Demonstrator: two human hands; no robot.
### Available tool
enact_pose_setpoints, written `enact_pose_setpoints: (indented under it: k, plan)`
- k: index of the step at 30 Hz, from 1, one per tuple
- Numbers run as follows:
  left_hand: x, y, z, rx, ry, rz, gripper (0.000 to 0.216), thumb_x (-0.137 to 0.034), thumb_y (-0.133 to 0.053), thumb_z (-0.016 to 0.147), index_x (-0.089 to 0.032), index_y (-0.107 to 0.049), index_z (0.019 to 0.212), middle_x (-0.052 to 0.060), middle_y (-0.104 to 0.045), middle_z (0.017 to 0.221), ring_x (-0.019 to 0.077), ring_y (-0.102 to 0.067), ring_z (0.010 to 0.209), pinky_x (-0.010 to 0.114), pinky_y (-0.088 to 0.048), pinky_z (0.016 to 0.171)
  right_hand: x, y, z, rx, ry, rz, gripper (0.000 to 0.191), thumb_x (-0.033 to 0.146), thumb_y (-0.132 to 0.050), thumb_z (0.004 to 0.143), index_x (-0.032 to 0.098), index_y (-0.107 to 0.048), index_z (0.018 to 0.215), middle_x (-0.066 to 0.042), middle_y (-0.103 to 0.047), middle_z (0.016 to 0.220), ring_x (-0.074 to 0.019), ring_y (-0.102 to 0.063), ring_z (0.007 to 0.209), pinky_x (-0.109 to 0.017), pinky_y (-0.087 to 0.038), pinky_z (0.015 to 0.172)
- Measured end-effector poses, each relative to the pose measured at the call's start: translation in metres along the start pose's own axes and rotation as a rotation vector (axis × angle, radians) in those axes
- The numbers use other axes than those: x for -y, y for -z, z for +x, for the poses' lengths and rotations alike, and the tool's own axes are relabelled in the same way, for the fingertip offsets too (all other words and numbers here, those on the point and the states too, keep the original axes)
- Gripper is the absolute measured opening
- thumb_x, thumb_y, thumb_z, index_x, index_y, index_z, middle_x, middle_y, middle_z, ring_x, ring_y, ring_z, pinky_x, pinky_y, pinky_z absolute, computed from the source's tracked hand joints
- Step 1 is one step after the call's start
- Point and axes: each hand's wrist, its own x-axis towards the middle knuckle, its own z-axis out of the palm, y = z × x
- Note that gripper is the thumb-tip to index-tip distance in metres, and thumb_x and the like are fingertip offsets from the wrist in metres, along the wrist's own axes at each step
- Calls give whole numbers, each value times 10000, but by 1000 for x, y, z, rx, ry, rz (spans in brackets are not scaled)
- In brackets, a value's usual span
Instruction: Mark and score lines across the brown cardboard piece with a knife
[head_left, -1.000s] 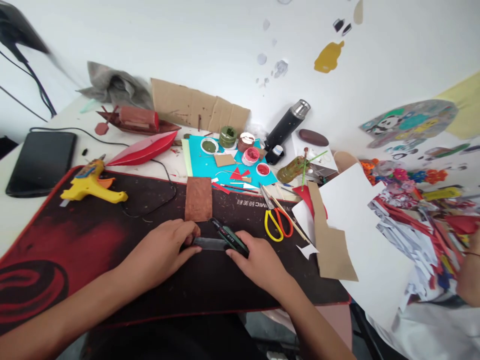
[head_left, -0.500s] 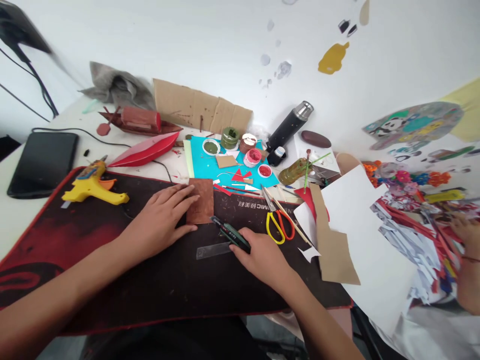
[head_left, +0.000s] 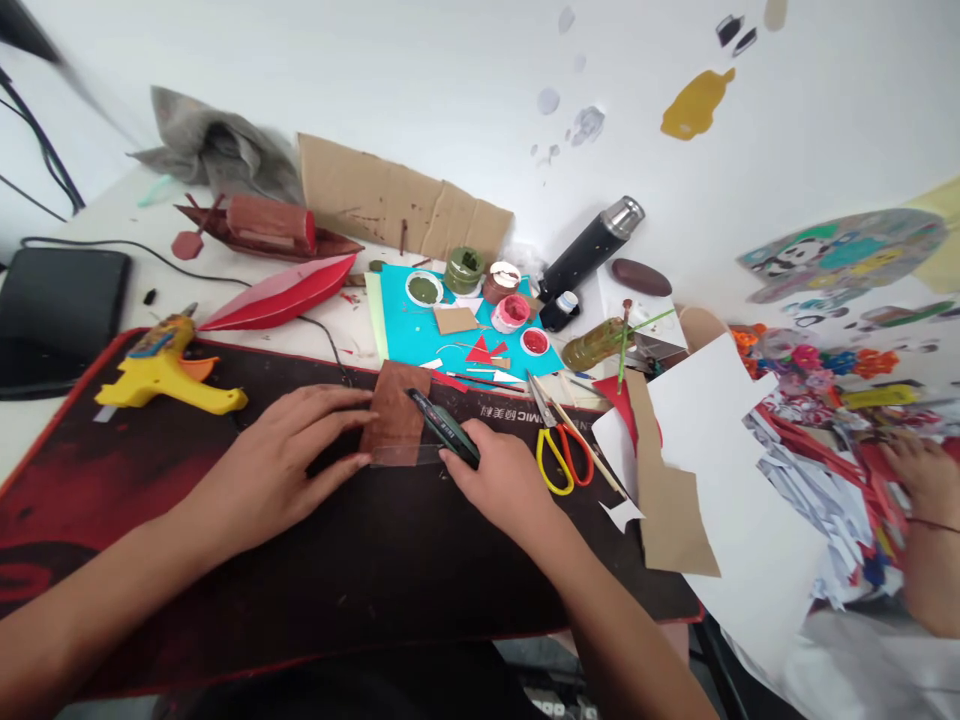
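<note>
The brown card lies between the hands, long axis pointing away, clear ruler across its near end, the left hand, fingers spread, nearer at its left edge, the right hand gripping a utility knife.

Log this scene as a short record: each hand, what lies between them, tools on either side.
left hand: at the left edge of the brown card
right hand: grips the green cutter, tip over the brown card
clear strip: across the brown card's near end
to the left: yellow glue gun on the mat
to the right: scissors with yellow and orange handles
</note>
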Motion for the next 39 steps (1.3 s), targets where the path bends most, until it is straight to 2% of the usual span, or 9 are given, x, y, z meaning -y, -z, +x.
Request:
enact_pose_setpoints:
  k: [2, 5, 9, 13, 17, 22, 27, 36, 39]
  plan:
    - [-11, -2, -6, -24, -49, 35, 338, -443, -606, 1123, -303, -755, 1392, 91, -794, 1429, 306, -725, 1345, 502, -581, 1180, 4, -3, 3, 6, -1, 5, 218, 406, -697, 1102, 221, -727, 1212, -95, -854, 1031, -300, -810, 958, -331, -423, 745]
    - [-20, -12, -13, 3, -110, 92, 345, -402, -602, 1126, -332, -756, 1426, 79, -809, 1402, 315, -736, 1300, 494, -592, 1120, 8, -10, 5, 5, 17, 30, 202, 412, -700, 1101, 234, -730, 1191, -87, -857, 1021, -301, -816, 945, -336, -437, 755]
    - [-18, -24, -16, 64, -130, 115, 385, -313, -506, 1150, -327, -769, 1432, 80, -827, 1354, 307, -741, 1272, 491, -578, 1113, 7, -13, 5, -2, 30, 28, 232, 437, -704, 1093, 241, -727, 1215, -87, -861, 1026, -312, -821, 951, -339, -449, 759]
    - [-13, -24, -19, 64, -159, 111, 388, -242, -502, 1134, -330, -793, 1374, 70, -819, 1394, 303, -735, 1284, 481, -565, 1114, -6, -7, 3, -6, 0, -17, 275, 445, -698, 1092, 242, -727, 1276, -95, -866, 1048, -324, -824, 966, -337, -453, 753]
    - [-13, -23, -18, 49, -153, 137, 379, -252, -506, 1138, -336, -802, 1359, 61, -826, 1385, 303, -746, 1249, 483, -559, 1100, -20, -4, -2, 16, -39, -49, 289, 437, -710, 1092, 243, -740, 1305, -101, -867, 1052, -341, -832, 1005, -341, -467, 773]
    - [-13, -21, -11, 70, -132, 190, 370, -428, -548, 1154, -291, -786, 1401, 88, -826, 1384, 333, -756, 1222, 496, -594, 1040, -26, -9, -8, 26, -18, -29, 389, 437, -746, 1080, 262, -706, 1424, -101, -871, 1108, -353, -838, 1059, -352, -503, 819]
    - [-8, -19, -11, 157, -137, 182, 409, -280, -473, 1153, -298, -774, 1430, 101, -820, 1379, 304, -767, 1214, 471, -610, 1056, -24, -12, -9, 23, 8, -18, 352, 408, -739, 1090, 245, -710, 1400, -111, -873, 1133, -353, -842, 1073, -361, -527, 843]
    - [-14, -12, 2, -6, -219, 378, 323, -217, -552, 1127, -244, -790, 1342, 91, -839, 1321, 273, -761, 1137, 414, -563, 955, -29, -13, -5, -34, 15, 33, 366, 405, -746, 1086, 249, -726, 1417, -109, -882, 1145, -370, -853, 1102, -376, -563, 868]
    - [-13, -12, 6, -14, -250, 436, 301, -218, -547, 1130, -228, -805, 1285, 85, -850, 1265, 274, -756, 1125, 413, -558, 945, -29, -10, -1, -39, 34, 21, 376, 410, -751, 1084, 251, -730, 1424, -111, -884, 1161, -369, -853, 1109, -380, -574, 879]
